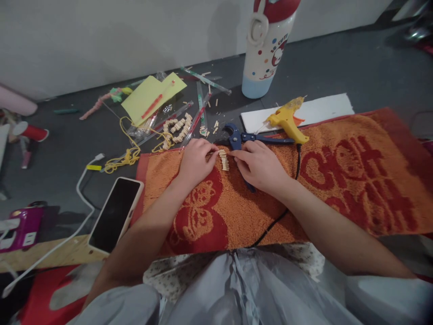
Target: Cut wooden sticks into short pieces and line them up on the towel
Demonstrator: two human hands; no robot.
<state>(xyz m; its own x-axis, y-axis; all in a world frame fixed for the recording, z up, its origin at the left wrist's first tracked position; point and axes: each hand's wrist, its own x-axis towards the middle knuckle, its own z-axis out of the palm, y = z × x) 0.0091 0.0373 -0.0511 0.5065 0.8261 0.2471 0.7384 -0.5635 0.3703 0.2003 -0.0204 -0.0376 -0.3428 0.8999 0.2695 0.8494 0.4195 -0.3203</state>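
Observation:
On the orange towel [264, 216], a small strip of short wooden sticks [223, 160] set side by side lies between my hands. The thumb and index finger of my left hand [199, 160] pinch its upper left end. From the other side, the fingers of my right hand [262, 167] are bent together, their tips at or close to the strip's right edge; whether they hold a small piece is too fine to make out. Under and behind my right hand lies a blue hand cutter [236, 141], its handles partly covered by the hand.
A yellow glue gun [287, 121] rests on a white board [324, 110], its black cord crossing the towel. Behind are a curved chain of wooden sticks [182, 128], plastic tubes, yellow paper [149, 97] and a tall bottle [265, 54]. A phone [117, 214] lies left, near yellow string [123, 160].

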